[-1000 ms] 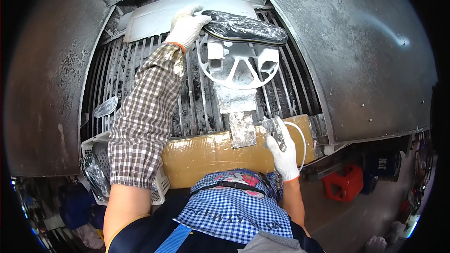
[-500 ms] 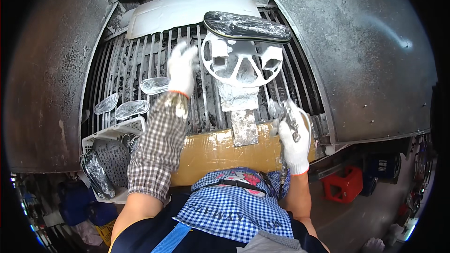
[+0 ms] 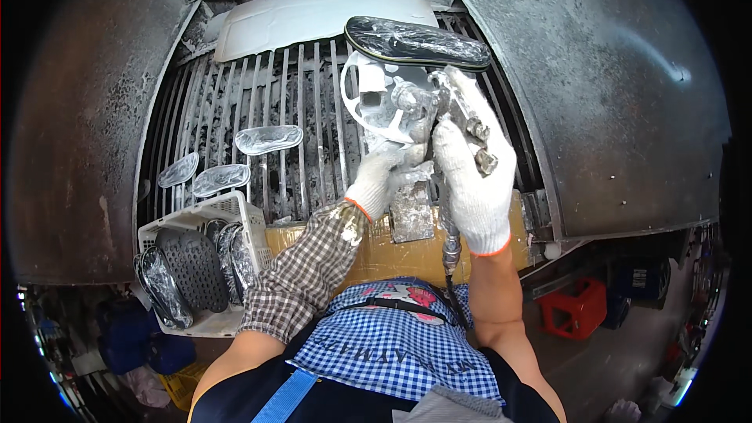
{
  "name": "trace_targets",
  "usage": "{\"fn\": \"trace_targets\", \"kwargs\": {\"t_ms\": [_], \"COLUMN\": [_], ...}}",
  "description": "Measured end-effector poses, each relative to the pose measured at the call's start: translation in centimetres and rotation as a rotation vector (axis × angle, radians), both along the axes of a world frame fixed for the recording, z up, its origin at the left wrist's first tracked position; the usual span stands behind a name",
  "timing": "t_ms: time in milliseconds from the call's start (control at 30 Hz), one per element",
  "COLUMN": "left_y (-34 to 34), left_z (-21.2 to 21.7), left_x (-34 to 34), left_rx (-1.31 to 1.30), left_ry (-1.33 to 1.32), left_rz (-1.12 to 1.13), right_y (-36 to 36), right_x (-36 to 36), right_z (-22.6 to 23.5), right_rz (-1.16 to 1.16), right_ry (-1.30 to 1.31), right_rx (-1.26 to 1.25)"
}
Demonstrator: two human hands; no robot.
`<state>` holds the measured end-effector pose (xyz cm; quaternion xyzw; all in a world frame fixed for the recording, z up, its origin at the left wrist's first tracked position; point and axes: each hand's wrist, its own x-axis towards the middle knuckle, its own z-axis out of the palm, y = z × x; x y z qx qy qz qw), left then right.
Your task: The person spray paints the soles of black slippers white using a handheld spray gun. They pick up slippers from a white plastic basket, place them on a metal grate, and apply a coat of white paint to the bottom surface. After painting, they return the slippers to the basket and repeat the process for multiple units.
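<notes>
Right hand [image 3: 475,180]: curled round spray gun [image 3: 476,128]
Left hand [image 3: 374,180]: by spoked wheel [image 3: 384,133], grip unclear
Black sole [image 3: 417,41]: just beyond right hand

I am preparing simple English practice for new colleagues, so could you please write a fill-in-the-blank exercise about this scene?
1. The spray gun is held in the ____ hand.
2. The checked sleeve covers the ____ forearm.
3. The wrapped sole by the white round frame is coloured ____.
4. Both gloves have cuffs coloured ____.

Missing words: right; left; black; orange.
</notes>
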<state>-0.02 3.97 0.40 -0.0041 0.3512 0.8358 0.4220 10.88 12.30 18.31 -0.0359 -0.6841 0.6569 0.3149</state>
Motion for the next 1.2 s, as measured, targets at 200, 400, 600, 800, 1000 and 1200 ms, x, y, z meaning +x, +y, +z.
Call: {"fn": "trace_targets", "kwargs": {"t_ms": [200, 400, 600, 800, 1000, 1200], "left_y": [-0.3, 0.0, -0.8, -0.7, -0.5, -0.8], "left_z": [-0.6, -0.4, 0.0, -0.7, 0.1, -0.2], "left_x": [-0.9, -0.9, -1.4, -1.6, -1.2, -1.6], "left_rx": [0.018, 0.055, 0.054, 0.041, 0.057, 0.059], "left_ry": [0.006, -0.035, -0.012, -0.005, -0.018, 0.004], "left_rz": [-0.082, -0.017, -0.088, -0.070, -0.051, -0.053], "right_y": [1.1, 2.6, 3.3, 3.4, 3.7, 4.6], "right_x": [-0.6, -0.1, 0.6, 1.4, 2.1, 2.8], "right_z": [-1.5, -3.1, -3.0, -2.3, -1.7, -1.8], "right_rz": [-0.127, -0.159, -0.176, -0.201, -0.211, -0.242], "right_ry": [-0.010, -0.024, 0.001, 0.018, 0.031, 0.036], "right_rx": [0.042, -0.038, -0.141, -0.232, -0.299, -0.281]}}
